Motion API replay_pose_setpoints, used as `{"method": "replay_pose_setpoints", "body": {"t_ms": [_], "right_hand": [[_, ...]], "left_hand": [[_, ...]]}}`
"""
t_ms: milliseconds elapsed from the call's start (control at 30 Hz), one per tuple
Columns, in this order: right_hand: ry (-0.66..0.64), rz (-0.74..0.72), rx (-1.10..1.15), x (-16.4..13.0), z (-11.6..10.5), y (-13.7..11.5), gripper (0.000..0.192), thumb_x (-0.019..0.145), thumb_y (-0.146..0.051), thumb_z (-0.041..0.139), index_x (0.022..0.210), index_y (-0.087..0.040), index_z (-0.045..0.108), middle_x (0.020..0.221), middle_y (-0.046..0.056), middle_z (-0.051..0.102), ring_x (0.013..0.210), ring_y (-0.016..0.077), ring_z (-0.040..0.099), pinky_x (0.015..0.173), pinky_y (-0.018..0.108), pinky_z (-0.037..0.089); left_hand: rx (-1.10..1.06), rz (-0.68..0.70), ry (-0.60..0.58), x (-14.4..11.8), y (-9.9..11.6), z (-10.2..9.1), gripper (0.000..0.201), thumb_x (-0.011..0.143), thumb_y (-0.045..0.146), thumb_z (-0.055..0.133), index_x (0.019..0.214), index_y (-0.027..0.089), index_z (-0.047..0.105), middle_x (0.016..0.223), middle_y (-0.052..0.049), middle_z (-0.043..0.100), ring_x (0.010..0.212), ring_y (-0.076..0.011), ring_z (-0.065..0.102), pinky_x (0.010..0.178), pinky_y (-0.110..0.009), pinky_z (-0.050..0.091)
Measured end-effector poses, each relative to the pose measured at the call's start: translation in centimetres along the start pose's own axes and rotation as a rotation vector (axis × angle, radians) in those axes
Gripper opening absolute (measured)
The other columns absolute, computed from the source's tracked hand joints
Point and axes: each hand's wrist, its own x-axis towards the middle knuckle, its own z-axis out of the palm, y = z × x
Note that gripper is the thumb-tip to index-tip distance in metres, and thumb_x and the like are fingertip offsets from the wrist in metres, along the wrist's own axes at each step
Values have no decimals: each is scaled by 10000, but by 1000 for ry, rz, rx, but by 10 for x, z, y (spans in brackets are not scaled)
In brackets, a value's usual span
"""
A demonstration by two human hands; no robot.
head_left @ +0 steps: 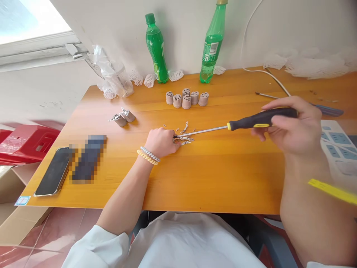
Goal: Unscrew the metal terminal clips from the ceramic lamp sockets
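Observation:
My right hand (298, 126) grips a screwdriver (251, 121) by its black and yellow handle. The long shaft points left, and its tip reaches the fingers of my left hand (161, 142). That hand is closed low over the table, around a small piece mostly hidden by the fingers. Loose metal strips (185, 142) and a few tiny metal bits lie beside it. Further left, two beige cylindrical blocks (120, 120) carry metal strips on top. Several similar blocks (186, 101) stand in a cluster behind my hands.
Two green bottles (157, 52) stand by the wall amid white foam netting (176, 75). A phone (52, 171) and a blurred-out dark object (89, 158) lie on the left. At right are a white power strip (336, 143), a blue-handled tool (330, 110) and a cable.

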Motion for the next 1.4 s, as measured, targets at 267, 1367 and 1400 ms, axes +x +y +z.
{"method": "replay_pose_setpoints", "body": {"t_ms": [267,1367,1400], "right_hand": [[332,390,-156,0,19,0,401,753,-556,664,673,-166,613,367,-9,474,211,101,364,185,197,204],[16,37,-106,-4,-11,-2,338,644,-361,785,927,-217,668,716,7,628,527,112,575,453,235,448],[-38,48,-38,-3,-12,-2,470,573,-311,825,1002,-243,645,799,13,666,600,144,623,505,261,494]], "left_hand": [[15,-35,36,-1,-1,2,380,781,502,512,862,191,715,693,-96,685,700,-289,660,595,-355,441],[-62,-137,130,-4,3,-2,333,707,484,567,842,217,714,670,-65,691,719,-264,664,617,-337,465],[-57,-134,125,-4,3,-2,332,708,486,564,839,219,712,668,-65,689,718,-264,663,612,-336,462]]}}
